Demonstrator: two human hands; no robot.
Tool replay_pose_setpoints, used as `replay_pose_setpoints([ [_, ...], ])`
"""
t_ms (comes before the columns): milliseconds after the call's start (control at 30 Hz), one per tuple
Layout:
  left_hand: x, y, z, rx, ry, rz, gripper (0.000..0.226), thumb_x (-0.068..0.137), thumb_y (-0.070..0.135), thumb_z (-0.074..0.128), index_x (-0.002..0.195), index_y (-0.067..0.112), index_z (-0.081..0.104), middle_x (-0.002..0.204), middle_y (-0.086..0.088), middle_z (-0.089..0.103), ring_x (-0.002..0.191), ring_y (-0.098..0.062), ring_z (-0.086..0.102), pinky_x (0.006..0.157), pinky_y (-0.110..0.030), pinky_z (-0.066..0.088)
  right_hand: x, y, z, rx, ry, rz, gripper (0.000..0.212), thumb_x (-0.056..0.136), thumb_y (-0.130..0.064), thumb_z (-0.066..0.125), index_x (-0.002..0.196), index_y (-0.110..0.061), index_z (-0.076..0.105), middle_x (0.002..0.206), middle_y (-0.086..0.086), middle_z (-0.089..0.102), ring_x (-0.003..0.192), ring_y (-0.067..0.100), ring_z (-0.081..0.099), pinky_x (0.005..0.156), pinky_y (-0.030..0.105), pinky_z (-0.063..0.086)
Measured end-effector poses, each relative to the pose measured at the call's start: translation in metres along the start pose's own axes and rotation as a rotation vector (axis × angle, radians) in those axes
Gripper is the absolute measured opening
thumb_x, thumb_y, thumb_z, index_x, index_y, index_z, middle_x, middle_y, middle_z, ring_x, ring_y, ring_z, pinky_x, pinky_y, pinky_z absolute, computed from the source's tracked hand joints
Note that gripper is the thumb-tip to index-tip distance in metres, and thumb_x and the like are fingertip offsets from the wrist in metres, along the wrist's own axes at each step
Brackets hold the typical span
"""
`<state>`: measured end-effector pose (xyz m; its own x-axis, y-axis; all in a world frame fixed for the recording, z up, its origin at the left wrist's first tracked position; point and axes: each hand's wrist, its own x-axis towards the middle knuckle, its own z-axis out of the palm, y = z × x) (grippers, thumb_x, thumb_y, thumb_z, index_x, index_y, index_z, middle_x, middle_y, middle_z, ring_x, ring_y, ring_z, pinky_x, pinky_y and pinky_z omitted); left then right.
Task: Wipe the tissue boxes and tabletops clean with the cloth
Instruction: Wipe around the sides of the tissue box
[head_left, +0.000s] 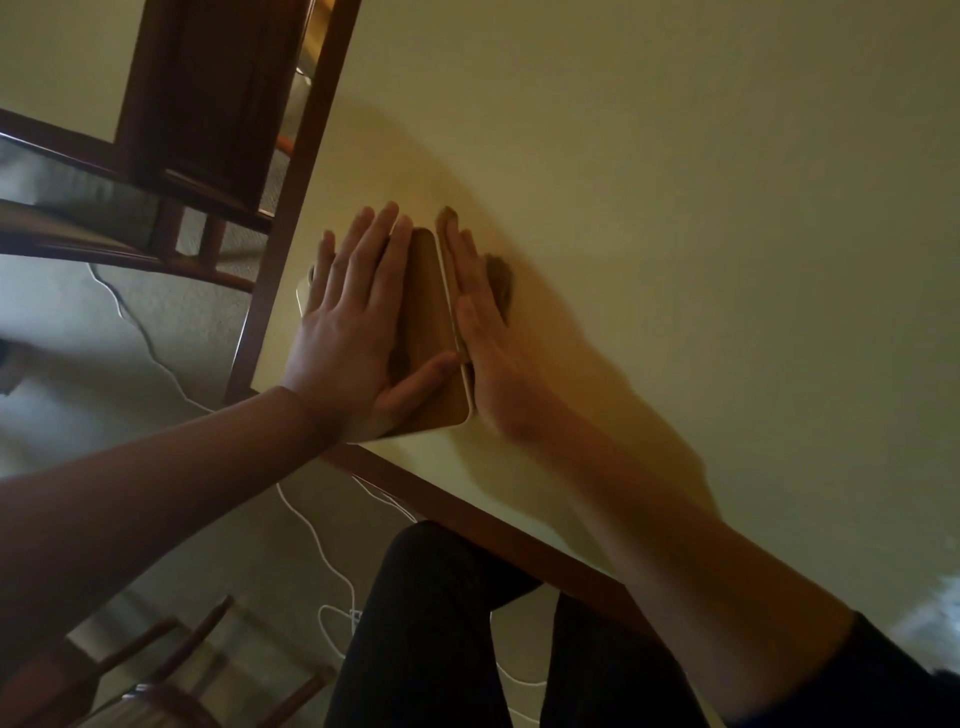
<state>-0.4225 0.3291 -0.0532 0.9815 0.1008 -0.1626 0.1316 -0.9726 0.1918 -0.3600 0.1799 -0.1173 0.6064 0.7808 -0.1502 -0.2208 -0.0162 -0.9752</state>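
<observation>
A pale tabletop (675, 208) with a dark wood edge fills the right of the view. Nearest, dark trousers (441, 623) and a white cable (322, 545) show above the floor. On the near-left corner of the table stands a tissue box (431, 332) with a brown wooden top. The left hand (353, 322) lies flat on the top, fingers straight and spread. The right hand (483, 322) presses flat against the right side, fingers straight and together. A wooden chair (197, 104) stands far left
</observation>
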Motion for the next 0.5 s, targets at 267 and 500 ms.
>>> replay_pose_setpoints([
  [267,0.0,-0.001,0.001,0.001,0.005,-0.009,0.1,0.097,0.071,0.032,0.164,0.001,0.008,0.172,-0.018,0.009,0.16,-0.036,0.004,0.125,-0.066,0.01,-0.07,0.007,0.01,0.083,0.001,0.057,0.055,0.113,-0.036,0.021,0.163,-0.049,0.005,0.176,-0.019,-0.005,0.162,0.008,-0.006,0.131,0.059,0.011],
  [500,0.002,-0.004,0.001,0.018,0.007,-0.003,0.099,0.098,0.073,0.029,0.164,0.002,0.007,0.172,-0.018,0.008,0.16,-0.035,0.004,0.126,-0.064,0.009,-0.018,0.006,-0.003,0.015,-0.05,-0.006,0.055,0.116,-0.027,0.02,0.165,-0.039,-0.002,0.176,-0.014,-0.008,0.163,0.011,-0.008,0.131,0.059,0.006],
])
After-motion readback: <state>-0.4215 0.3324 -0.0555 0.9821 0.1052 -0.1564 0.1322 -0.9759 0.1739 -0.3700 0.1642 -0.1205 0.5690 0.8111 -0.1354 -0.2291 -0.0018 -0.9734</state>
